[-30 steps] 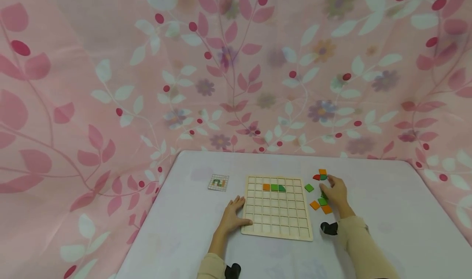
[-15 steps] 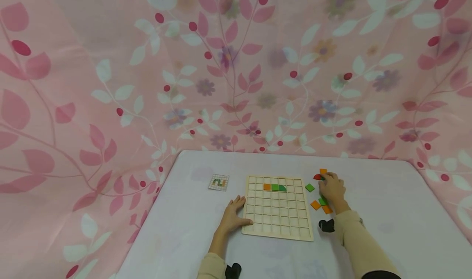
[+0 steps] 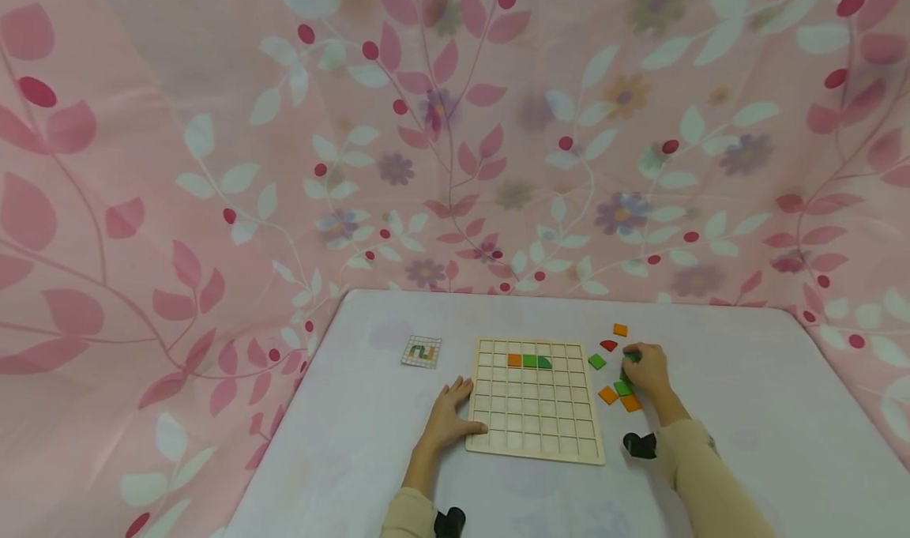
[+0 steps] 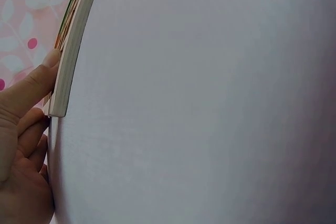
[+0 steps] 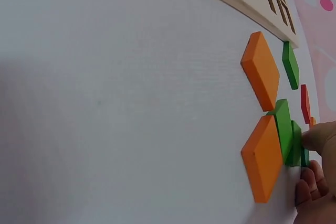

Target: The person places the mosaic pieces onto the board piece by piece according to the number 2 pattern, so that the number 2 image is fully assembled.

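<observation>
My left hand rests on the left edge of the pale wooden grid board, thumb on top near the front corner, fingers spread along the side. In the left wrist view the thumb lies over the board's rim. Right of the board, my right hand pinches a dark green tile between thumb and fingers; its outline is mostly hidden. In the board's upper rows sit an orange square tile, a green square tile and a dark green quarter-round tile.
Around the right hand lie a red rounded tile, an orange tile, a green tile, and several others, including an orange tile and a green tile. A small pattern card lies left of the board.
My right hand reached to the dark green tile beside the red one, took it and drew it back toward me. The red and orange tiles there shifted slightly. My left hand stayed put.
</observation>
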The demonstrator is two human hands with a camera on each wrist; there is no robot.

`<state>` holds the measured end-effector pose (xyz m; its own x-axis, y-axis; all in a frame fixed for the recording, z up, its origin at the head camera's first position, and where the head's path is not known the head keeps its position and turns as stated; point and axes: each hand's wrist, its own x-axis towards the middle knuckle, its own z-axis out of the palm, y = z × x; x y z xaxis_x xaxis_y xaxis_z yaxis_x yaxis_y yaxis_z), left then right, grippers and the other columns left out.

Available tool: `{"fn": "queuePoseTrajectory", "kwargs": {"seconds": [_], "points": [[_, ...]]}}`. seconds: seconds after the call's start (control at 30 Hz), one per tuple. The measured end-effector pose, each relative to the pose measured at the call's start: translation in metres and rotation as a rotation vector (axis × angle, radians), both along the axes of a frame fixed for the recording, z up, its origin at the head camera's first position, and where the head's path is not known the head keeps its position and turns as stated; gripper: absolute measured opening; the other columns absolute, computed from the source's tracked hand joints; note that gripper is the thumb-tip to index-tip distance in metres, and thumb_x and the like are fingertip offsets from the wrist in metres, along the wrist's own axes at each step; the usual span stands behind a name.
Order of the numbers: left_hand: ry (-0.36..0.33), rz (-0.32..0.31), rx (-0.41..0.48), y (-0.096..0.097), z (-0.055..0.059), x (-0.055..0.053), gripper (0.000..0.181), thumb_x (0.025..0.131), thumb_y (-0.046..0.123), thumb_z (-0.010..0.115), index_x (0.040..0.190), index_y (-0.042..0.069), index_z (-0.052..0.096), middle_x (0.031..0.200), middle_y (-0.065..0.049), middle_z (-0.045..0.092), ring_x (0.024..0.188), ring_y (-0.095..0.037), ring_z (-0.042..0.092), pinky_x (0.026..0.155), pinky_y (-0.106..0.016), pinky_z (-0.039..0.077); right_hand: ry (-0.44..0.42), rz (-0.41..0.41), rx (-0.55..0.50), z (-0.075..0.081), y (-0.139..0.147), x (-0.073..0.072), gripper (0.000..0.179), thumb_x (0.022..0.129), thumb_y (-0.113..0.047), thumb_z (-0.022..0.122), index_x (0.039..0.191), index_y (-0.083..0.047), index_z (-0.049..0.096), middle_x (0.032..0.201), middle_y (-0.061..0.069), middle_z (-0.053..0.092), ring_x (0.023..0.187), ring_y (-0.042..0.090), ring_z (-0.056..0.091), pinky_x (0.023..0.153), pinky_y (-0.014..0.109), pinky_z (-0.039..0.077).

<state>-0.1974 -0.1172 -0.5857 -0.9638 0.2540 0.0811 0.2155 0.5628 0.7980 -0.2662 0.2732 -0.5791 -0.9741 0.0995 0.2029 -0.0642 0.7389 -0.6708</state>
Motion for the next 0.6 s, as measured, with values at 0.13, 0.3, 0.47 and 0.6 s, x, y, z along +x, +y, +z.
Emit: {"fn": "queuePoseTrajectory", "kwargs": {"seconds": [0.13, 0.3, 0.47, 0.6], "points": [[-0.011, -0.001, 0.012, -0.001, 0.0, 0.0, 0.09, 0.062, 0.024, 0.087, 0.135, -0.008, 0.045, 0.14, -0.024, 0.042, 0.136, -0.042, 0.029, 0.113, -0.055, 0.018, 0.009, 0.008, -0.024, -0.002, 0.003, 0.009, 0.023, 0.08, 0.006, 0.055, 0.1, 0.017, 0.061, 0.096, 0.032, 0.056, 0.088, 0.041, 0.054, 0.076, 0.052, 0.048], [-0.012, 0.0, 0.021, -0.001, 0.002, 0.001, 0.09, 0.062, 0.023, 0.087, 0.134, -0.008, 0.044, 0.141, -0.025, 0.041, 0.135, -0.044, 0.028, 0.113, -0.056, 0.018, -0.039, -0.002, -0.032, -0.001, 0.002, 0.016, 0.031, 0.083, 0.002, 0.054, 0.109, 0.018, 0.056, 0.102, 0.033, 0.055, 0.09, 0.041, 0.053, 0.08, 0.053, 0.048], [-0.01, -0.002, 0.022, -0.001, 0.001, 0.0, 0.09, 0.062, 0.024, 0.087, 0.134, -0.008, 0.044, 0.141, -0.024, 0.041, 0.136, -0.042, 0.029, 0.113, -0.055, 0.018, -0.055, -0.087, -0.059, -0.001, -0.006, 0.015, 0.042, 0.087, -0.012, 0.062, 0.114, 0.02, 0.053, 0.104, 0.035, 0.054, 0.094, 0.043, 0.05, 0.086, 0.056, 0.045], [0.007, -0.007, 0.013, 0.0, -0.001, 0.0, 0.09, 0.061, 0.023, 0.087, 0.134, -0.009, 0.045, 0.14, -0.025, 0.042, 0.135, -0.043, 0.03, 0.113, -0.056, 0.019, -0.053, -0.154, -0.072, -0.005, -0.011, 0.011, 0.04, 0.087, -0.014, 0.062, 0.111, 0.018, 0.057, 0.103, 0.034, 0.056, 0.094, 0.042, 0.05, 0.086, 0.055, 0.044]]}}
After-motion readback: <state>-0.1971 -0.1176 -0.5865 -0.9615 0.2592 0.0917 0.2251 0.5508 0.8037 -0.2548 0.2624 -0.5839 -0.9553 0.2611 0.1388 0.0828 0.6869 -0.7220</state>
